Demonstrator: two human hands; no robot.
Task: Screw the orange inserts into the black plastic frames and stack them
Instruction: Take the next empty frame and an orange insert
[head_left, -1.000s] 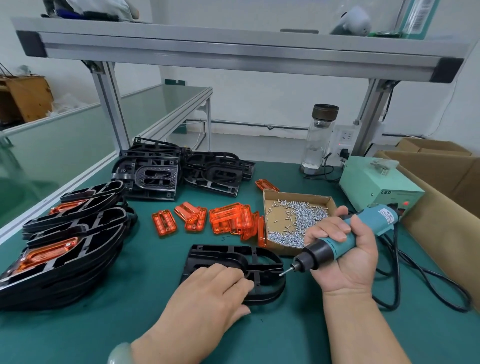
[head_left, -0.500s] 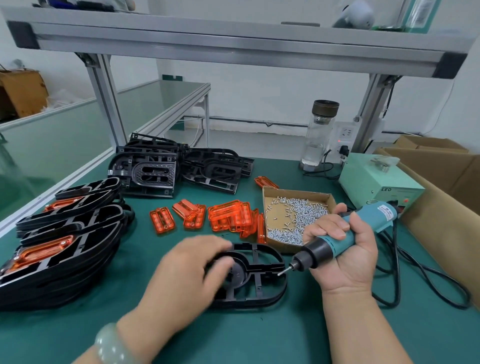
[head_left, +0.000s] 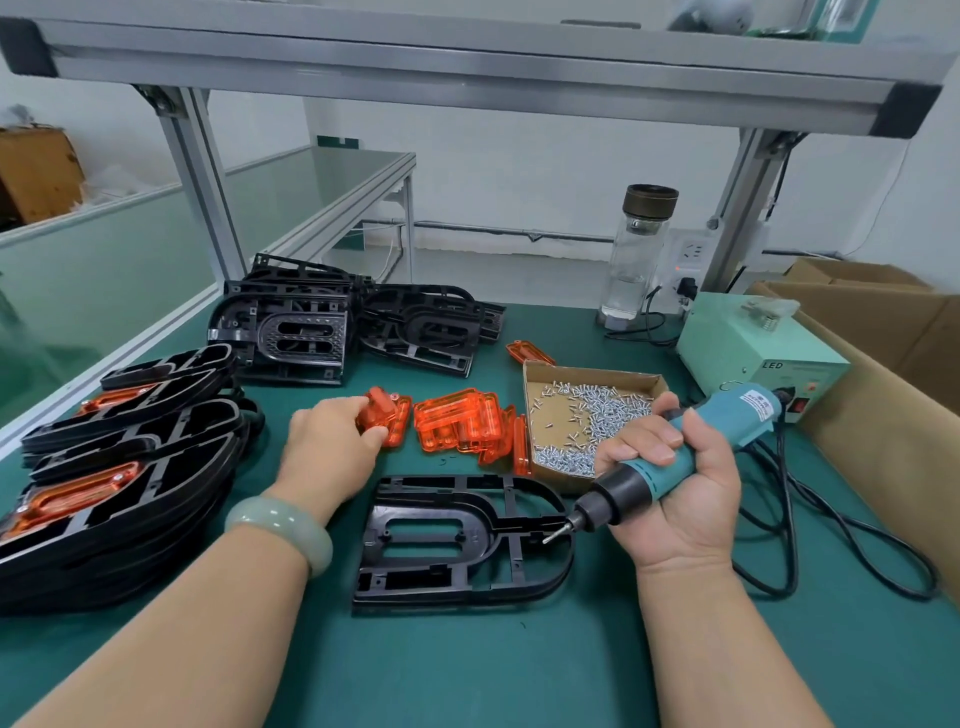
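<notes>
Left hand: your fingers are curled round one orange insert, a translucent, glossy moulded piece, gripped at the left edge of the loose inserts heaped on the mat. A pale green, smooth stone-like bangle sits on that wrist. Right hand: closed round the electric screwdriver, which has a teal barrel and a black nose, with its slim metal bit slanting down to your left, the tip over the rounded end of the black frame; contact cannot be told. The black frame is matte ribbed plastic and lies flat on the green mat between your forearms. Its long axis runs left to right, squared end to your left, rounded end to your right, and its U-shaped centre surrounds an open oblong slot. Cardboard tray: shallow, just beyond your right hand, holding small bright silver screws. Stacked frames: to the far left, black with orange inserts fitted, leaning in layers. Bare frames: a jumbled black pile at the rear. Power box: pale green metal, at right rear, with a black cable looping from it.
</notes>
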